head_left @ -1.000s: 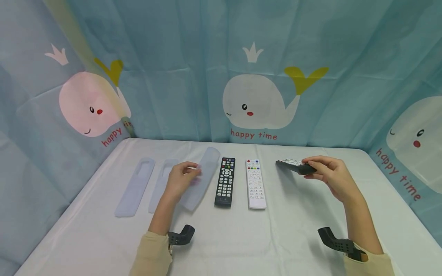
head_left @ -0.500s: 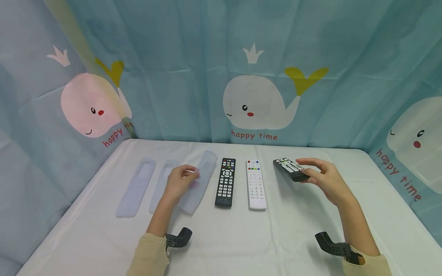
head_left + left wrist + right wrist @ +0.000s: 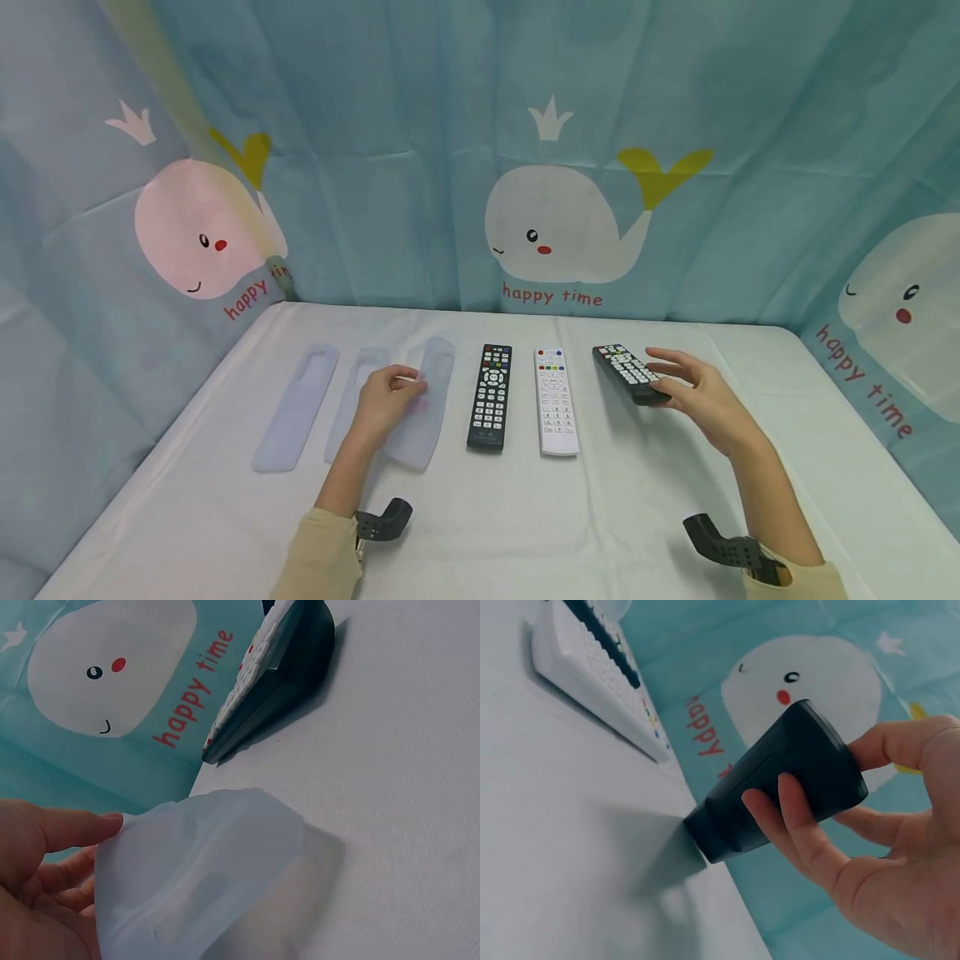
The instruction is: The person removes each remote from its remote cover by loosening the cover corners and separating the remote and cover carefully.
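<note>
Between thumb and fingers my left hand (image 3: 386,404) pinches the side of a translucent remote cover (image 3: 437,375). The left wrist view shows this cover (image 3: 202,877) raised off the cloth, with its shadow beside it. My right hand (image 3: 708,408) holds a black remote control (image 3: 624,368) by its near end, above the table's right side. Its buttons face up toward the head camera. In the right wrist view, the fingers lie along the smooth back of the remote (image 3: 780,780).
Two more translucent covers, one at the far left (image 3: 294,412) and one partly behind the left hand (image 3: 351,396), lie on the white tablecloth (image 3: 525,525). A black remote (image 3: 489,398) and a white remote (image 3: 557,402) lie mid-table. A whale-print curtain (image 3: 420,233) stands behind.
My left hand has drawn the cover slightly leftward, and the cover has turned more upright in view. My right hand has come left and tilted its remote so the buttons show more.
</note>
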Motion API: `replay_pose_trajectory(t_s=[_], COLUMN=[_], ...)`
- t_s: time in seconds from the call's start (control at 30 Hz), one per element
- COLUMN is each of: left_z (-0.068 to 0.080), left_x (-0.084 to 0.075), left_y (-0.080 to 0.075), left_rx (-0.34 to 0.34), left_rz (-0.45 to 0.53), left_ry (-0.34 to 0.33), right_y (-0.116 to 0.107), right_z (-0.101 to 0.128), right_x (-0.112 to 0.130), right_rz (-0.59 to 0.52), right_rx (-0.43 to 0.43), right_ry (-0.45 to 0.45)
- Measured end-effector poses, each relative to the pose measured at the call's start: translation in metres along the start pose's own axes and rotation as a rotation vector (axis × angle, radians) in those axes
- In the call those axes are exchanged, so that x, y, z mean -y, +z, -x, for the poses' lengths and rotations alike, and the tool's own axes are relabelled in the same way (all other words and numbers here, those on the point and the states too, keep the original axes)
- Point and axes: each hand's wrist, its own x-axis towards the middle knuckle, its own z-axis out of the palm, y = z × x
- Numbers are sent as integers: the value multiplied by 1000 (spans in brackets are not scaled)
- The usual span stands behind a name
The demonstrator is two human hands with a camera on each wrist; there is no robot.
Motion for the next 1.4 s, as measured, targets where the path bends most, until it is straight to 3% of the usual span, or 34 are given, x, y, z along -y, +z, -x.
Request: replay_pose_trajectory(t_s=[0.43, 0.83, 1.4], left_z=[0, -2, -2], left_x=[5, 7, 8], left_y=[-2, -4, -10], left_rx=[23, 7, 6], left_rz=[-31, -35, -111], left_ry=[-21, -37, -48], right_y=[0, 2, 11], right_z=[0, -4, -6], right_x=[-5, -5, -10], right_rz=[71, 91, 71], right_rx=[55, 84, 51], right_ry=[33, 180, 222])
